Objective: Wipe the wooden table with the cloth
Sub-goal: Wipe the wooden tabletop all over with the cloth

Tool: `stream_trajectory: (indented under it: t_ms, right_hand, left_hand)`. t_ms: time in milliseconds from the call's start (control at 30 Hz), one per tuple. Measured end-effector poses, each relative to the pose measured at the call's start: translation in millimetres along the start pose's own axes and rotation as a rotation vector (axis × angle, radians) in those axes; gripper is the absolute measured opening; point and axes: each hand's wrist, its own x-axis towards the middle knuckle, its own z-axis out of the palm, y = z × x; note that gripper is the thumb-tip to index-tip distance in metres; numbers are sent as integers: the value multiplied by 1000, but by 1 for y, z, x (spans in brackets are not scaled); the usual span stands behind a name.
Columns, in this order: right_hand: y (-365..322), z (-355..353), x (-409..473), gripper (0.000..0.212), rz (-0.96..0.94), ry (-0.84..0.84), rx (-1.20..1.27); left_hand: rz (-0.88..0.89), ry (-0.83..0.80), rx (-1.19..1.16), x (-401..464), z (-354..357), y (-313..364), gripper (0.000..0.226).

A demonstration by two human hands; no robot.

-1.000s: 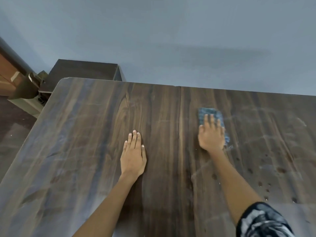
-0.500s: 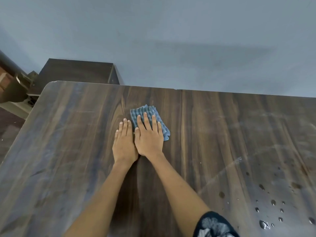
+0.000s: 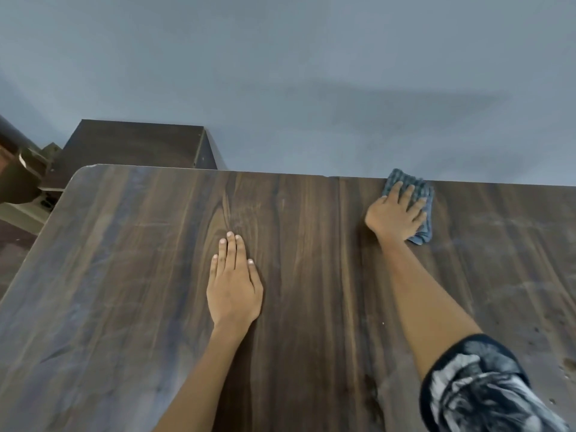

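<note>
Blue cloth (image 3: 424, 194) under spread right-hand fingers (image 3: 405, 194); left hand (image 3: 233, 288) flat, fingers together, on wooden table (image 3: 124, 275).

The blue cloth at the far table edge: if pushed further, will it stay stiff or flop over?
The blue cloth looks soft and folded, so it probably flops. Its far corner reaches the wooden table edge and may droop over. The right hand pressing flat likely keeps it sliding.

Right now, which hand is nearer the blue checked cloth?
Right. The right hand presses flat on the blue checked cloth at the table's far edge; the left hand rests apart, nearer the person.
</note>
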Motion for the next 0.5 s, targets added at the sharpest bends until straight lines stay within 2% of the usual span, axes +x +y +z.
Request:
stream_trajectory:
  t_ms: [100,267,367,433,500]
  right_hand:
    - [-46,16,-26,58,-151,-15,-49]
    - [-124,54,-103,56,-725,-154,-149]
    - [-135,61,-122,52,-1011,-264,-214]
    - [-125,54,-100,52,-1047,-268,-231]
    - [-102,40,-62,54,-929,-215,-206]
  left_hand:
    - [-4,6,3,0,0,1,63]
    - [-10,5,-11,-1,-2,2,63]
    - [0,-9,-6,0,-2,0,64]
    - [14,-12,-7,-2,-2,-1,64]
    - [26,-15,-8,-4,-3,-3,64]
